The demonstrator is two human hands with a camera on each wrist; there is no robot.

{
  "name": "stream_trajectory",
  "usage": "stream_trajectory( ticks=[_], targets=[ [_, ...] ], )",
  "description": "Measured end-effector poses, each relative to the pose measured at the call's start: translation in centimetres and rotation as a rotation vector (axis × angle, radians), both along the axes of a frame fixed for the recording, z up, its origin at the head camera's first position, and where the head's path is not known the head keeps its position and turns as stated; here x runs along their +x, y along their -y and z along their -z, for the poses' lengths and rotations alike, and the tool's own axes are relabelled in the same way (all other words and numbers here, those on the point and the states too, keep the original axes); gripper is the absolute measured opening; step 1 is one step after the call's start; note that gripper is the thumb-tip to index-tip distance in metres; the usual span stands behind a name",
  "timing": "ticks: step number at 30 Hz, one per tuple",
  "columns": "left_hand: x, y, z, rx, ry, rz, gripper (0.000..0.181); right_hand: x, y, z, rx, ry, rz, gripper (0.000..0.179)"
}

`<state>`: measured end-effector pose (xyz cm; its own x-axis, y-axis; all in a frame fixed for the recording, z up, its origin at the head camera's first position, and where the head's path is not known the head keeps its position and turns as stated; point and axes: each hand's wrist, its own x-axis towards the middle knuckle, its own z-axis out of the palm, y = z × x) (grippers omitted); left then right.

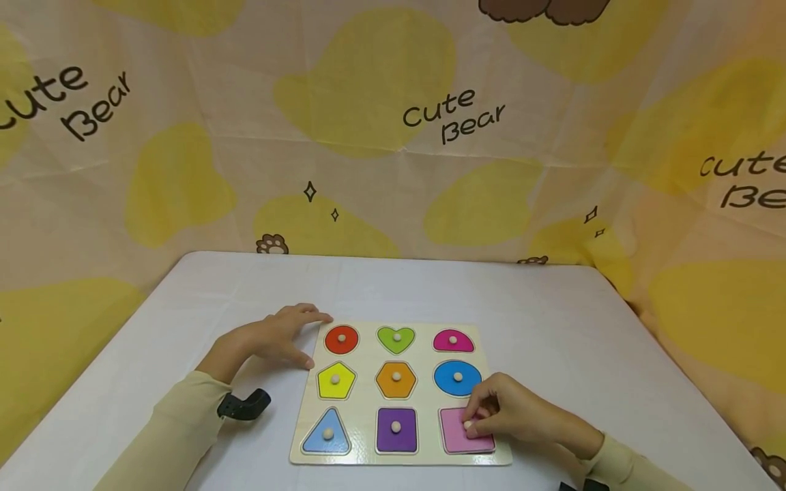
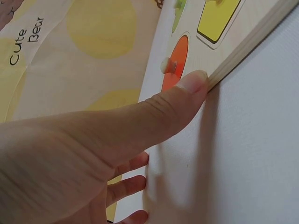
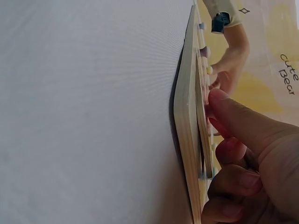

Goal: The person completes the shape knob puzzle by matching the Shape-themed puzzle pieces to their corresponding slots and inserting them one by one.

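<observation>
A wooden peg puzzle board (image 1: pixel 362 406) lies on the white table, with coloured shapes set in it. My right hand (image 1: pixel 512 417) pinches the small knob of the pink square piece (image 1: pixel 456 436) at the board's near right corner. That piece sits slightly askew over its outline, and the right wrist view shows one edge of it (image 3: pixel 205 140) raised above the board. My left hand (image 1: pixel 279 337) lies at the board's far left corner with fingers spread. Its thumb (image 2: pixel 182 93) touches the board's edge near the red circle (image 1: pixel 341 348).
Beside the pink piece are a purple square (image 1: pixel 387 440) and a blue oval (image 1: pixel 445 385). Further pieces are a blue triangle (image 1: pixel 327 444), yellow pentagon (image 1: pixel 334 391), orange hexagon (image 1: pixel 396 390), green heart (image 1: pixel 388 334) and magenta half circle (image 1: pixel 442 343). A printed cloth (image 1: pixel 368 184) hangs behind the table.
</observation>
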<state>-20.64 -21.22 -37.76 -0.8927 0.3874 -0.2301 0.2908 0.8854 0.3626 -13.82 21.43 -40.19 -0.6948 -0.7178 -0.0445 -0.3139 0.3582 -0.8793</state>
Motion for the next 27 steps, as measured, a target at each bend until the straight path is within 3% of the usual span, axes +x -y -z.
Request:
stream_trajectory(
  ticks=[27],
  targets=[
    [0.06,0.0,-0.06,-0.005,0.005,0.003,0.084,-0.2,0.09,-0.15,0.071,-0.049,-0.027,0.012]
  ],
)
